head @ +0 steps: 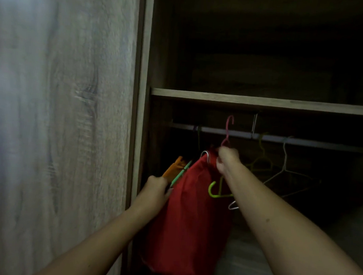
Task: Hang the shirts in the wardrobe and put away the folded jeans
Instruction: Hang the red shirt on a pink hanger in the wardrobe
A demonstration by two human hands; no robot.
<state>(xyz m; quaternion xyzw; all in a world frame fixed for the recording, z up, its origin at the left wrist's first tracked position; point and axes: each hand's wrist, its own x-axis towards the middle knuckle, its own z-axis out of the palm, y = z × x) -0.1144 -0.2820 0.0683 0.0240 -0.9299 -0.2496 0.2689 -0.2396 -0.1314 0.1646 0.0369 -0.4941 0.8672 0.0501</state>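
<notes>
The rail (262,137) runs close under the shelf (264,102), leaving a narrow gap. Bare hangers (281,172) crowd the rail's right part; left of them, a red shirt (187,219) fills the space below it.

Lime-green plastic hanger (216,192) dangles just below the right grip, silver wire hook (233,205) under it. Pale wire hangers (282,166) to its right. Orange cloth (174,166) above left grip.
</notes>
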